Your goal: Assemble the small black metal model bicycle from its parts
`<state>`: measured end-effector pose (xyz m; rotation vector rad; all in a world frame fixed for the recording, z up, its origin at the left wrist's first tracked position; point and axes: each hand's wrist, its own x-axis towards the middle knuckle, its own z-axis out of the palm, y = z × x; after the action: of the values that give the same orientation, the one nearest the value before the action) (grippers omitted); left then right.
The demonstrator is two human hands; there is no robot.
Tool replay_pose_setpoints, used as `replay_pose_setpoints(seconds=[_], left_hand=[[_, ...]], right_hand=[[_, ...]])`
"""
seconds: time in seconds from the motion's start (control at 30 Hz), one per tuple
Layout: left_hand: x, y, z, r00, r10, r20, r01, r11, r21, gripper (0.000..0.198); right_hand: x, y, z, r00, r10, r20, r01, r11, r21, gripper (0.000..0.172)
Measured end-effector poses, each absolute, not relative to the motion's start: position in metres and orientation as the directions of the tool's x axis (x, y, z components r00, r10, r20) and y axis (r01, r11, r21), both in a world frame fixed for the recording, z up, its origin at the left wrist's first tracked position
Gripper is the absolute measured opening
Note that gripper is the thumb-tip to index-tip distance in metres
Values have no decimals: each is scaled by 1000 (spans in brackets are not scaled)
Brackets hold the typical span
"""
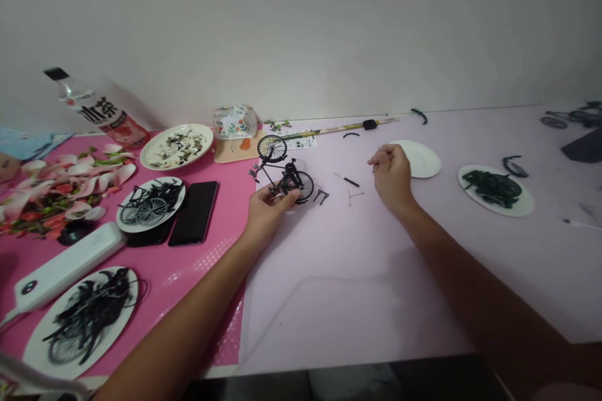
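Observation:
A black miniature bicycle (279, 170) is gripped near one wheel by my left hand (269, 205), with the fingers closed around it. To the right, in front of a white plate (426, 160), my right hand (391, 174) has its fingers curled and pressed together; what they may hold is hidden or too small to name. Between the hands lie a small screwdriver (348, 180), a thin T-shaped metal piece (353, 196) and a small black bracket-like part (321, 196). Farther back is a curved black strip (350, 135).
Plates of black bicycle parts (150, 207) (87, 316) stand at the left, another plate (529, 205) at the right. A phone (194, 213), a white handheld device (70, 263), a bottle (106, 113), petals (70, 191) and a bowl (207, 153) crowd the pink mat.

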<state>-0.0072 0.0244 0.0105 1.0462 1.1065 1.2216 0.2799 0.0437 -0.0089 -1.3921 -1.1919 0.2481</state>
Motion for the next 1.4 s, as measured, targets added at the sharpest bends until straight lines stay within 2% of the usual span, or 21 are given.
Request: replay_pose_setpoints(seconds=[0.1, 0.23, 0.53, 0.67, 0.97, 1.1, 1.27, 1.4], left_hand=[[-7, 25, 9, 15, 998, -54, -149, 56, 987, 49], [-8, 26, 4, 3, 1000, -31, -103, 31, 994, 44], [-6, 23, 5, 10, 1000, -18, -53, 18, 998, 44], [-6, 23, 7, 41, 999, -21, -53, 24, 998, 44], [-5, 23, 5, 32, 999, -25, -41, 27, 999, 48], [-3, 21, 7, 45, 999, -28, -52, 30, 998, 49], [-1, 16, 9, 100, 995, 11, -42, -6, 999, 44], [1, 13, 9, 139, 990, 17, -30, -13, 999, 45]], right_hand=[[281, 47, -11, 520, 704, 484, 462, 244, -852, 15], [278, 46, -10, 525, 672, 523, 465, 288, -837, 15], [266, 33, 1, 393, 621, 678, 583, 402, -707, 16], [257, 28, 4, 341, 620, 707, 607, 429, -669, 23], [240, 20, 1, 401, 698, 593, 449, 415, -791, 25], [223, 9, 0, 260, 761, 595, 466, 441, -767, 24], [201, -7, 0, -5, 759, 651, 452, 582, -676, 13], [196, -9, -3, -65, 743, 666, 467, 613, -638, 10]])
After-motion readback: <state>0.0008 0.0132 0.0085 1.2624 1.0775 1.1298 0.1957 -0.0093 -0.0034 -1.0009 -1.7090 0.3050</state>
